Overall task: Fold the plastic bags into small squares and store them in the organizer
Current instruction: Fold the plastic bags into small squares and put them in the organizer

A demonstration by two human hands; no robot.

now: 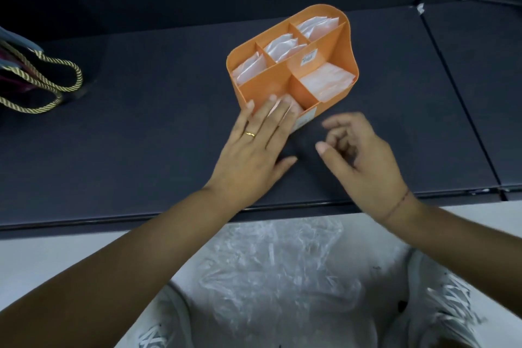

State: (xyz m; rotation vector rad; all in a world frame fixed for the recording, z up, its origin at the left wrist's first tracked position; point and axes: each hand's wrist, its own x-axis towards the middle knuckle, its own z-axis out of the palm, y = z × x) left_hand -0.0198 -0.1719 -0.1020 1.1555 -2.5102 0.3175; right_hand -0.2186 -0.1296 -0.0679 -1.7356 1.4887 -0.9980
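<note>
My left hand (260, 150) presses straight fingers into the orange organizer's (343, 48) near-left compartment, near the tabletop's (141, 135) back edge. My right hand (364, 155) hovers beside it, loosely curled, holding nothing. Folded bags (324, 82) fill the other four compartments.

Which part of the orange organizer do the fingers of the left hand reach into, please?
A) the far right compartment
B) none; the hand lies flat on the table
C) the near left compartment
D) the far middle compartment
C: the straight fingers of the left hand reach over the near rim of the organizer into its near left compartment.
</note>
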